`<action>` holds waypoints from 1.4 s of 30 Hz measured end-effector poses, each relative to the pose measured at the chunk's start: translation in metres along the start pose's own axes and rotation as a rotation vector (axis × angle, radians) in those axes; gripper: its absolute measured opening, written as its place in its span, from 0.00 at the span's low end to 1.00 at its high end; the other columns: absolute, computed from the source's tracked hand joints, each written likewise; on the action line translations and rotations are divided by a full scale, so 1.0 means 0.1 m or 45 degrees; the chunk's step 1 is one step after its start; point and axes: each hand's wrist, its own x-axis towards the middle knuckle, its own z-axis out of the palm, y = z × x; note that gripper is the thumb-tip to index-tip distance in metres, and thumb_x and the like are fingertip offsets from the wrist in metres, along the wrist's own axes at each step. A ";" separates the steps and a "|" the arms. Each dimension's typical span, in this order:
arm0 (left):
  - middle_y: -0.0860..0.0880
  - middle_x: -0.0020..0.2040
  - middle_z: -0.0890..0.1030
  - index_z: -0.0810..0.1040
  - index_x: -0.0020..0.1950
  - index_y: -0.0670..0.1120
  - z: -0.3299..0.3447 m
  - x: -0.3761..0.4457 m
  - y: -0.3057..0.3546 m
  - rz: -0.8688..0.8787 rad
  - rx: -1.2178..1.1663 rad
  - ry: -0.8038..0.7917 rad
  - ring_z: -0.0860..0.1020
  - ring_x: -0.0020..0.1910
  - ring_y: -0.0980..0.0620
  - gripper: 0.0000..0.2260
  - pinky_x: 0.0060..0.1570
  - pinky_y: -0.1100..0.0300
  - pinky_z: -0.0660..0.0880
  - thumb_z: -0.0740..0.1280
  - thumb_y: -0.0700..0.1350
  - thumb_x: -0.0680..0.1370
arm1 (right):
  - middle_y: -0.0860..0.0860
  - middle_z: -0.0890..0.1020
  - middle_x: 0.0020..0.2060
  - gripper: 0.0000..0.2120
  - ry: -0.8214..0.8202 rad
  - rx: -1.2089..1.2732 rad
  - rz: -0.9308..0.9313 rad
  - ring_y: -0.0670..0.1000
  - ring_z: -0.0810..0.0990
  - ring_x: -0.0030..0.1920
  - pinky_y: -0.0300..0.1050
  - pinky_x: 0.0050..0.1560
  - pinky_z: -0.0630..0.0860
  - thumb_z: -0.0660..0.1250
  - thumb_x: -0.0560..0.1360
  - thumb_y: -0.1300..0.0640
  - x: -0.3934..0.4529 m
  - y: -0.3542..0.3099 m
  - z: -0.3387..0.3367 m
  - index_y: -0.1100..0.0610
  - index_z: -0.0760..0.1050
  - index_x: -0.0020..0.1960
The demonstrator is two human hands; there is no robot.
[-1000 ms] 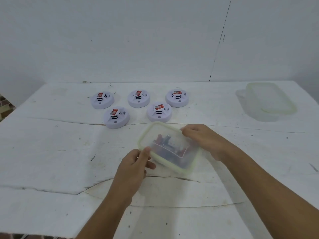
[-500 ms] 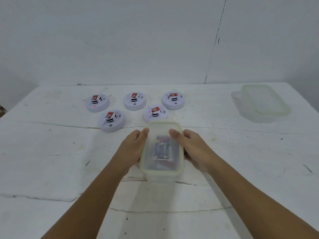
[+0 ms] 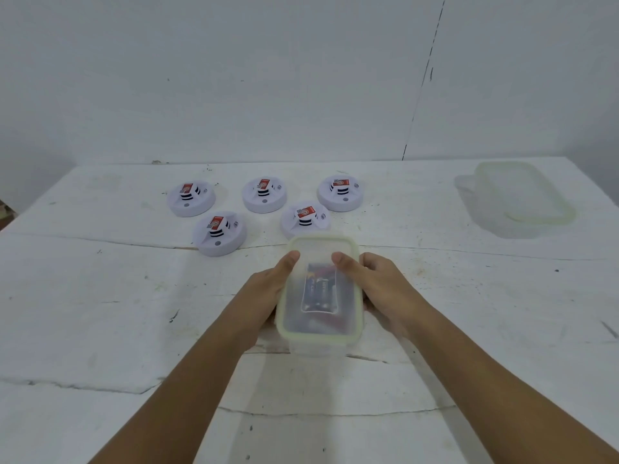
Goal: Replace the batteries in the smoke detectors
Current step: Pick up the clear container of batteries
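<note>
A clear lidded plastic box (image 3: 320, 333) with batteries (image 3: 320, 289) inside sits on the white table in front of me, its long side pointing away. My left hand (image 3: 268, 293) grips its left side and my right hand (image 3: 378, 289) grips its right side, both thumbs lying on the lid. Several white round smoke detectors stand beyond it, each with a red-labelled piece on top: the nearest (image 3: 305, 218) just behind the box, another (image 3: 219, 234) to the left, and three in a back row (image 3: 264, 195).
A second clear lidded container (image 3: 522, 195) stands at the back right of the table (image 3: 100, 296). The white tabletop is cracked and scuffed. A plain white wall rises behind the table's far edge.
The box has been turned from a diagonal lie to pointing straight away from me. Both hands shifted from its corners to its long sides, thumbs on the lid.
</note>
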 end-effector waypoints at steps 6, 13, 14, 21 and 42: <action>0.40 0.50 0.87 0.81 0.56 0.37 -0.02 0.05 0.00 0.033 -0.098 0.134 0.86 0.49 0.39 0.30 0.60 0.37 0.79 0.71 0.65 0.76 | 0.55 0.79 0.38 0.26 -0.013 0.012 0.013 0.52 0.75 0.35 0.43 0.33 0.71 0.77 0.72 0.36 0.00 0.00 -0.01 0.57 0.72 0.47; 0.42 0.42 0.82 0.78 0.49 0.35 -0.04 0.12 -0.06 0.104 -0.123 0.148 0.78 0.39 0.47 0.29 0.44 0.50 0.76 0.72 0.64 0.76 | 0.52 0.74 0.32 0.22 -0.030 0.050 0.022 0.47 0.69 0.28 0.37 0.27 0.67 0.76 0.75 0.41 -0.02 -0.05 0.01 0.58 0.71 0.48; 0.44 0.41 0.79 0.78 0.46 0.39 -0.03 0.13 -0.07 0.113 -0.120 0.149 0.77 0.39 0.48 0.26 0.43 0.51 0.74 0.72 0.64 0.76 | 0.50 0.74 0.30 0.21 -0.033 0.043 0.028 0.46 0.68 0.26 0.36 0.26 0.66 0.75 0.76 0.42 -0.03 -0.07 0.01 0.58 0.70 0.47; 0.45 0.39 0.79 0.77 0.43 0.46 -0.04 0.14 -0.08 0.145 -0.072 0.173 0.77 0.38 0.48 0.23 0.44 0.51 0.74 0.71 0.66 0.76 | 0.59 0.88 0.47 0.21 0.022 0.231 0.099 0.60 0.88 0.50 0.60 0.61 0.81 0.79 0.73 0.46 -0.14 -0.09 0.07 0.64 0.82 0.53; 0.53 0.33 0.83 0.84 0.50 0.49 0.12 -0.35 0.79 0.629 0.125 0.075 0.68 0.28 0.54 0.09 0.29 0.65 0.67 0.67 0.51 0.83 | 0.44 0.82 0.54 0.13 0.213 -0.205 -0.345 0.45 0.81 0.55 0.50 0.60 0.80 0.65 0.80 0.36 -0.52 -0.52 0.04 0.44 0.78 0.53</action>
